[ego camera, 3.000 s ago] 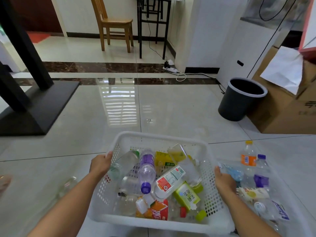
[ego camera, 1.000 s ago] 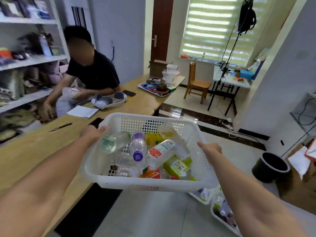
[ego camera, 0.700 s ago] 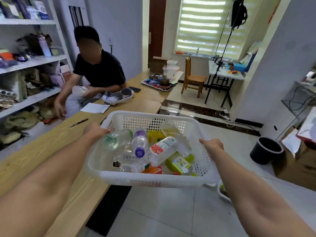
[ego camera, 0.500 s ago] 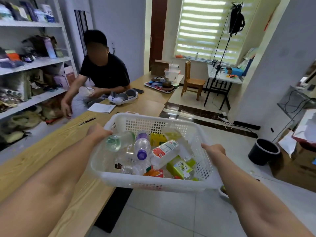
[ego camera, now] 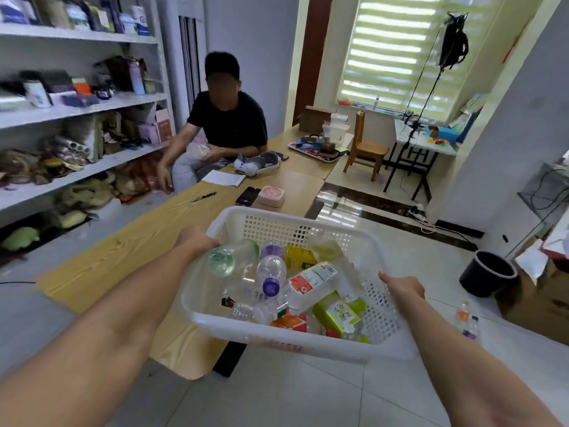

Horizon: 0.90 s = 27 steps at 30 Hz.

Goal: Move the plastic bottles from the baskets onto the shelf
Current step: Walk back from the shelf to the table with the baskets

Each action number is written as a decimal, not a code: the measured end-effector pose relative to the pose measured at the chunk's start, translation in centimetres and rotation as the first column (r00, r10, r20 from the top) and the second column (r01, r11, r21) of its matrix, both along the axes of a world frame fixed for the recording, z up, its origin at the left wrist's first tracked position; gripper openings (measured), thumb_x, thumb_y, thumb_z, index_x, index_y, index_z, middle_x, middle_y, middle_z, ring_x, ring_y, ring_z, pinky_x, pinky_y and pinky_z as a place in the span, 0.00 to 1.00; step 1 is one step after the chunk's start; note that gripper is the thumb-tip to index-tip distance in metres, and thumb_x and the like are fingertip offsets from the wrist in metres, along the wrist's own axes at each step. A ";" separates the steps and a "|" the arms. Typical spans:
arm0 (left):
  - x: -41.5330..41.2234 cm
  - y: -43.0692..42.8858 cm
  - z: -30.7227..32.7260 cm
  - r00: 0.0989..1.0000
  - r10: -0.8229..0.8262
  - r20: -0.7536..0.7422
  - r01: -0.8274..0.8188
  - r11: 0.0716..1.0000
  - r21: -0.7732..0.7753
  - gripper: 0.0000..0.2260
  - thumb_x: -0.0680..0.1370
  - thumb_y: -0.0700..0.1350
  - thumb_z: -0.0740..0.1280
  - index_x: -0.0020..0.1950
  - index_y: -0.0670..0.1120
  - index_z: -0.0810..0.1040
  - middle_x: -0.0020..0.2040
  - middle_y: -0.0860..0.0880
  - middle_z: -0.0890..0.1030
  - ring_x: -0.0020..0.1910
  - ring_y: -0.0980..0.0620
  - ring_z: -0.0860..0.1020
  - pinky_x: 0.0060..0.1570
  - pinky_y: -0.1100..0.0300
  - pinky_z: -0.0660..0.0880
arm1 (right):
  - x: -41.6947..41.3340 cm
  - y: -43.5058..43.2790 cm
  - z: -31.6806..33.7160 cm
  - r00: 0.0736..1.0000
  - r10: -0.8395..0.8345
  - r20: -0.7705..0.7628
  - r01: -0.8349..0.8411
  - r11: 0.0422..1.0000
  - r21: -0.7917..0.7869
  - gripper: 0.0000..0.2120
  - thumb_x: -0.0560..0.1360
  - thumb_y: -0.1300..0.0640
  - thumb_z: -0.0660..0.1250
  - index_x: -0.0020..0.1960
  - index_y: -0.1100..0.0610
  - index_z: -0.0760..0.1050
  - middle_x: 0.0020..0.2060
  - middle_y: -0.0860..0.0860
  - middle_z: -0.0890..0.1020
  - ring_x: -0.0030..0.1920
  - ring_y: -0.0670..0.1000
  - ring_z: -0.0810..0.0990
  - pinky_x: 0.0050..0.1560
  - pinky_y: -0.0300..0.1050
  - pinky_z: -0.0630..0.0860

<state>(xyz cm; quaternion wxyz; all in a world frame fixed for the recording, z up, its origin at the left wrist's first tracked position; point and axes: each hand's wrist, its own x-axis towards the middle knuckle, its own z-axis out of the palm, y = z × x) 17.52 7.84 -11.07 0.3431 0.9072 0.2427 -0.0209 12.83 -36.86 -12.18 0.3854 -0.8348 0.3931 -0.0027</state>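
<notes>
Two hands share the load: left hand (ego camera: 197,241) and right hand (ego camera: 403,288) each clasp an opposite side rim of the white perforated plastic basket (ego camera: 277,337). This keeps it level in the air so the jumbled plastic bottles (ego camera: 272,269) do not spill. It hangs over the wooden table (ego camera: 123,260) corner, well apart from the white wall shelf (ego camera: 77,110).

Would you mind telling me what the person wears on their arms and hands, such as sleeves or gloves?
Nothing shows on either. The left hand and right hand are ungloved, no ring visible; the left forearm and right forearm are bare to the frame's edge: no sleeve, watch or band.
</notes>
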 end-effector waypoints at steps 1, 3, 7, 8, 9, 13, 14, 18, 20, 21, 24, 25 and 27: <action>-0.9 0.9 -0.3 1.000 -0.010 -0.012 0.010 1.000 -0.005 0.25 0.66 0.51 0.77 0.57 0.39 0.77 0.49 0.40 0.79 0.39 0.44 0.77 0.37 0.56 0.73 | -0.9 0.9 -0.3 1.000 0.005 0.001 -0.005 1.000 0.009 0.27 0.70 0.43 0.74 0.54 0.66 0.77 0.51 0.62 0.80 0.46 0.62 0.79 0.42 0.49 0.70; -2.1 3.2 -0.9 1.000 -0.024 -0.007 0.024 0.999 -0.022 0.26 0.66 0.51 0.77 0.58 0.40 0.75 0.52 0.39 0.79 0.43 0.42 0.77 0.39 0.55 0.73 | -2.5 3.0 -0.9 1.000 0.016 0.010 -0.016 0.999 0.033 0.26 0.68 0.41 0.74 0.52 0.64 0.77 0.51 0.61 0.81 0.44 0.60 0.78 0.44 0.48 0.70; -2.5 8.6 -1.7 0.998 -0.069 -0.011 0.069 0.997 -0.032 0.24 0.64 0.51 0.77 0.54 0.41 0.78 0.49 0.40 0.80 0.39 0.43 0.78 0.37 0.57 0.73 | -4.3 8.2 -1.8 1.000 -0.002 0.008 0.002 0.999 0.034 0.34 0.68 0.39 0.73 0.61 0.65 0.75 0.59 0.62 0.79 0.56 0.62 0.79 0.45 0.47 0.69; -2.3 10.1 -1.9 0.997 -0.080 -0.014 0.080 0.996 -0.036 0.23 0.63 0.52 0.77 0.52 0.41 0.78 0.46 0.41 0.80 0.36 0.45 0.77 0.34 0.58 0.73 | -4.5 9.8 -1.9 1.000 -0.018 0.021 0.017 0.999 0.038 0.36 0.68 0.39 0.73 0.63 0.65 0.74 0.60 0.61 0.79 0.57 0.62 0.78 0.46 0.48 0.70; -2.0 11.6 -2.1 0.996 -0.086 -0.011 0.086 0.996 -0.037 0.22 0.64 0.52 0.77 0.51 0.41 0.78 0.44 0.42 0.79 0.33 0.47 0.76 0.32 0.59 0.72 | -4.7 11.5 -2.1 0.999 -0.033 0.036 0.032 0.999 0.037 0.37 0.68 0.39 0.73 0.65 0.66 0.72 0.62 0.61 0.78 0.59 0.62 0.78 0.48 0.49 0.71; -0.2 17.8 -1.8 0.990 -0.140 0.013 0.139 0.990 0.019 0.23 0.66 0.52 0.77 0.52 0.38 0.80 0.45 0.40 0.79 0.35 0.45 0.75 0.35 0.58 0.70 | -5.5 18.6 -2.8 0.988 -0.120 0.095 0.115 0.991 0.062 0.34 0.68 0.43 0.75 0.63 0.65 0.74 0.61 0.62 0.78 0.59 0.62 0.78 0.53 0.49 0.73; 0.2 19.3 -1.7 0.988 -0.152 0.019 0.152 0.988 0.030 0.23 0.67 0.52 0.77 0.54 0.37 0.79 0.48 0.38 0.80 0.39 0.44 0.75 0.37 0.57 0.70 | -5.7 20.3 -2.8 0.987 -0.130 0.093 0.124 0.990 0.067 0.33 0.69 0.43 0.74 0.62 0.66 0.75 0.60 0.62 0.79 0.59 0.62 0.78 0.53 0.49 0.73; 1.0 24.7 -1.6 0.979 -0.197 0.043 0.196 0.980 0.033 0.26 0.68 0.50 0.76 0.62 0.41 0.76 0.57 0.38 0.79 0.52 0.41 0.78 0.44 0.56 0.71 | -6.4 26.2 -3.0 0.986 -0.153 0.071 0.146 0.985 0.093 0.31 0.70 0.41 0.72 0.61 0.65 0.76 0.59 0.62 0.79 0.57 0.61 0.79 0.50 0.47 0.72; 1.5 27.2 -1.5 0.979 -0.205 0.018 0.204 0.978 0.050 0.27 0.68 0.52 0.76 0.62 0.40 0.76 0.57 0.38 0.79 0.53 0.40 0.78 0.43 0.57 0.71 | -6.5 29.0 -3.3 0.983 -0.160 0.089 0.151 0.984 0.097 0.28 0.71 0.43 0.72 0.61 0.64 0.77 0.59 0.61 0.80 0.56 0.61 0.79 0.47 0.45 0.69; 1.6 28.2 -1.5 0.978 -0.208 0.005 0.207 0.976 0.063 0.27 0.68 0.52 0.76 0.61 0.39 0.77 0.54 0.39 0.79 0.50 0.41 0.78 0.42 0.57 0.70 | -6.4 30.0 -3.4 0.983 -0.160 0.087 0.152 0.984 0.094 0.28 0.72 0.43 0.72 0.61 0.65 0.77 0.59 0.62 0.80 0.57 0.61 0.79 0.47 0.45 0.68; 1.9 31.8 -2.5 0.980 -0.199 -0.008 0.199 0.977 0.083 0.25 0.68 0.53 0.76 0.56 0.37 0.78 0.44 0.42 0.76 0.39 0.44 0.74 0.34 0.57 0.67 | -5.7 33.0 -3.8 0.990 -0.132 0.055 0.127 0.988 0.083 0.30 0.73 0.42 0.70 0.62 0.66 0.75 0.60 0.62 0.78 0.59 0.62 0.78 0.48 0.46 0.68; 1.9 33.0 -3.1 0.981 -0.192 -0.015 0.193 0.977 0.089 0.25 0.68 0.54 0.76 0.55 0.36 0.77 0.44 0.42 0.75 0.39 0.45 0.73 0.33 0.56 0.67 | -5.5 34.1 -4.1 0.992 -0.117 0.046 0.113 0.990 0.079 0.31 0.73 0.41 0.70 0.62 0.66 0.75 0.61 0.62 0.78 0.59 0.62 0.78 0.47 0.46 0.68; 2.3 35.3 -4.5 0.977 -0.206 -0.053 0.211 0.970 0.120 0.25 0.68 0.55 0.76 0.54 0.37 0.77 0.45 0.42 0.77 0.38 0.45 0.73 0.33 0.56 0.67 | -5.2 36.2 -4.8 0.994 -0.104 0.026 0.102 0.991 0.083 0.30 0.74 0.41 0.69 0.62 0.66 0.76 0.60 0.61 0.79 0.58 0.61 0.78 0.46 0.45 0.68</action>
